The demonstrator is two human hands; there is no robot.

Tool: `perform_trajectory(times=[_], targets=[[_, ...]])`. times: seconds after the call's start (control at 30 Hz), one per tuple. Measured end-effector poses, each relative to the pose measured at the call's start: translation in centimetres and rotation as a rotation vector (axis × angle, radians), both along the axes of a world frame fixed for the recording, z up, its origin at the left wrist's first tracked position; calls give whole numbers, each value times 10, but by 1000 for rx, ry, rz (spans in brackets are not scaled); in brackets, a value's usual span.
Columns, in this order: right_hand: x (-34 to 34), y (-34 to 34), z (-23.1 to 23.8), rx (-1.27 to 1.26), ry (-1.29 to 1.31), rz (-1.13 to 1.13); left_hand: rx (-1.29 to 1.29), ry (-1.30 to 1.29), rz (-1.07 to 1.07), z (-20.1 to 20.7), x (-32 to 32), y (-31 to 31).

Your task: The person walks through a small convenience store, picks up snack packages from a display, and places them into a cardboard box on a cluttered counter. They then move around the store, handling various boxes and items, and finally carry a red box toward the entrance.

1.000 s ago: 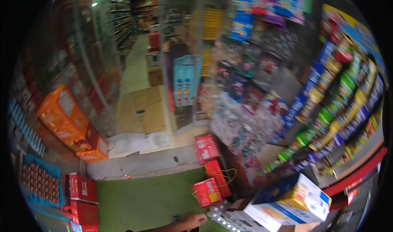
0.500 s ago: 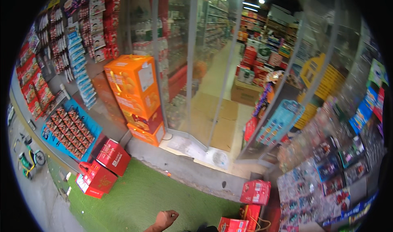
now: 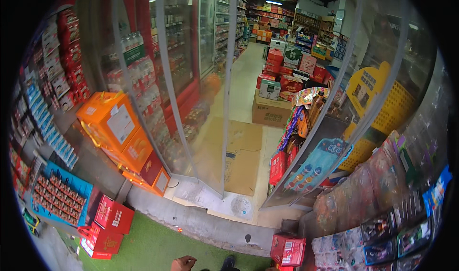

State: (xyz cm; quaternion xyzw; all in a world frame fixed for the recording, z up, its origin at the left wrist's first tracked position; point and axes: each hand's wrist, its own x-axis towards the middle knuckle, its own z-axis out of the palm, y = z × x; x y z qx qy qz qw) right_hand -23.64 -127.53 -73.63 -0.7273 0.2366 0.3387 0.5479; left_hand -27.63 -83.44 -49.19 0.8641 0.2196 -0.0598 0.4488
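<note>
At the lower edge, over the green turf mat (image 3: 162, 240), is my left hand (image 3: 183, 263). Its fingers are curled in loosely, and nothing shows in them. The hand touches none of the goods around it. A dark shoe (image 3: 228, 261) shows just to its right. My right hand is not in view. Ahead, past a grey stone sill (image 3: 201, 225), a glass shop doorway stands open. Flattened cardboard (image 3: 241, 168) covers part of the floor inside.
Stacked orange cartons (image 3: 122, 127) flank the doorway on the left, near red gift boxes (image 3: 114, 216). A red box (image 3: 288, 249) sits at the right of the sill. Glass door panels (image 3: 315, 161) and hanging packets (image 3: 354, 194) edge the right. Farther in are cartons (image 3: 272, 110) and shelves.
The doorway and shop interior appear nearer and have shifted left in view. My left hand sits lower in the picture, and a shoe now shows more plainly.
</note>
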Motion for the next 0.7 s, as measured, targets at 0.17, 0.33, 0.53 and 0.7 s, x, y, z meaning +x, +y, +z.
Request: perform_trajectory(times=[0.17,0.33,0.53,0.7], targets=[[128,32,19,-112,-14,57,-60,-19,33,15,85,10],[244,77,38,-103,-4,198,-60,14,-6,40,205,19],[379,137,66,-191,-86,371,-426,-27,-158,65,393,31],[479,168,97,-396,-325,419,-499,-96,-293,112,540,48]])
